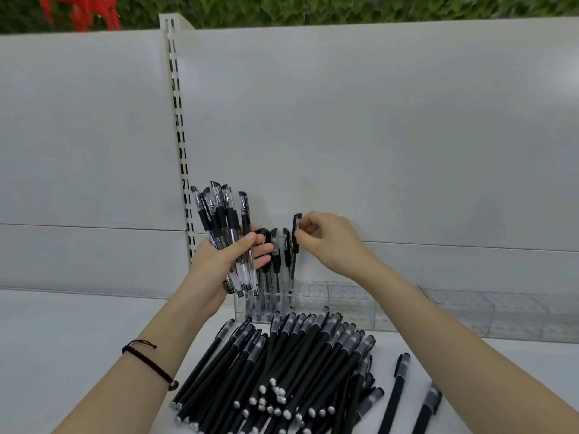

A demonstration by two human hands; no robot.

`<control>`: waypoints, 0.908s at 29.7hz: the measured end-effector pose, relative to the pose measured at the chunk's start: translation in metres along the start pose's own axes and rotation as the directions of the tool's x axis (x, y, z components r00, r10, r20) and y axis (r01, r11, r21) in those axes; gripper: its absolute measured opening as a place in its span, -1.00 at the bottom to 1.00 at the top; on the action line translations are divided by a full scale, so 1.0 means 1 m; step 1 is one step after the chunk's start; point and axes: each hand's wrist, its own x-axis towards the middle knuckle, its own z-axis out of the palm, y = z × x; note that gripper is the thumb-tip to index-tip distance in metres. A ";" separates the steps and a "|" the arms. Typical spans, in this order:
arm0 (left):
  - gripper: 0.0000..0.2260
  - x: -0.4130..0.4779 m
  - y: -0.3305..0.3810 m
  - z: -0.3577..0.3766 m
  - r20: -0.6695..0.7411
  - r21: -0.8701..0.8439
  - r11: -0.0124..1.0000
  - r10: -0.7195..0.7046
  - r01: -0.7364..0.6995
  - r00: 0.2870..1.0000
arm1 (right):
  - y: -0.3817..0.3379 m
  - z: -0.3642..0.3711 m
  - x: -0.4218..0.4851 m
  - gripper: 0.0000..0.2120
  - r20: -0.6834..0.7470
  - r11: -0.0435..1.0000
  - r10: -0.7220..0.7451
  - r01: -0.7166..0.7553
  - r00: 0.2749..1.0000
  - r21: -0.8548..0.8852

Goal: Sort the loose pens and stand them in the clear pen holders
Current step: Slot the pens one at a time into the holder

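White shelf back panel point(376, 136), slotted upright point(179, 120), green foliage point(313, 7), red flowers point(81, 10)

Pens in pile point(300, 364) — matte black; shelf point(78, 324) — white; wristband point(147, 361) black.

— Light?
— Soft, even, fairly bright; only faint shadows under the pens point(297, 355) on the shelf point(62, 324).
— Sharp?
— Centre crisp; leaves point(313, 7) at the top edge blurred, panel point(407, 136) lines bowed by the lens.
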 end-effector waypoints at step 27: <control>-0.82 0.002 -0.003 -0.003 0.063 0.175 0.984 -0.055 0.043 0.996 | -0.016 -0.019 0.001 -0.86 -0.122 0.843 0.185 -0.093 0.975 0.531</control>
